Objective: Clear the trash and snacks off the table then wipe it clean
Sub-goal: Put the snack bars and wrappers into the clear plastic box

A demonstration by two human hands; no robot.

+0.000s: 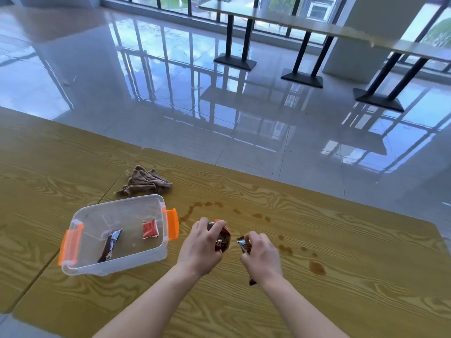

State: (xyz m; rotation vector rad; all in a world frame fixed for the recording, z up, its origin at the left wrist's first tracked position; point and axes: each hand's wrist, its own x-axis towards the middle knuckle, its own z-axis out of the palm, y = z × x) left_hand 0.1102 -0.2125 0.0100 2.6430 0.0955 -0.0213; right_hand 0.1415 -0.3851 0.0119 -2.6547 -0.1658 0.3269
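My left hand [201,245] grips a red and brown snack packet [223,239] just above the wooden table [341,301]. To its right, my right hand [262,257] is closed on a dark brown snack bar [244,243], whose lower end pokes out below the wrist. Left of both hands stands a clear plastic box [117,234] with orange clips. Inside it lie a dark snack bar [109,245] and a small red packet [150,229]. A crumpled brown cloth [145,181] lies behind the box. Brown liquid stains [317,267] dot the table around and right of my hands.
The table's far edge runs diagonally behind the cloth, with shiny tiled floor [170,81] beyond. A seam between two tabletops [107,191] passes left of the cloth. A long counter on black legs [302,52] stands by the windows at the back.
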